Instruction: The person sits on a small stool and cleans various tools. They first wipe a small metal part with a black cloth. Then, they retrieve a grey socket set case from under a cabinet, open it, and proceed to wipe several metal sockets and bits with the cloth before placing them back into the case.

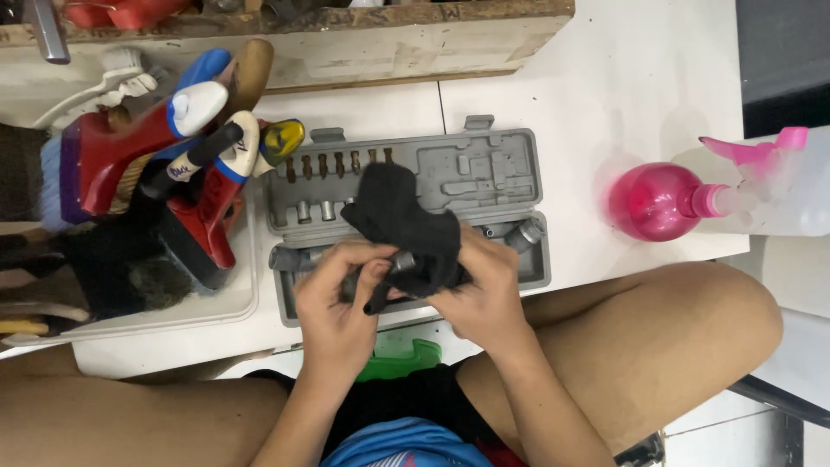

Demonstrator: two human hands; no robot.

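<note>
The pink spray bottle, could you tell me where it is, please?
In the head view, the pink spray bottle lies on its side on the white table, right of the grey tool case.

The black cloth (405,227) covers most of the small metal piece (403,261) gripped between the left hand (341,298) and right hand (484,294), so its shape cannot be told; cloth and hands also hide the middle of the grey tool case (484,169); the clear spray bottle (791,186) runs off the right edge; the brushes in the white tub (233,303) are cut by the left edge, their bristles a blur
</note>
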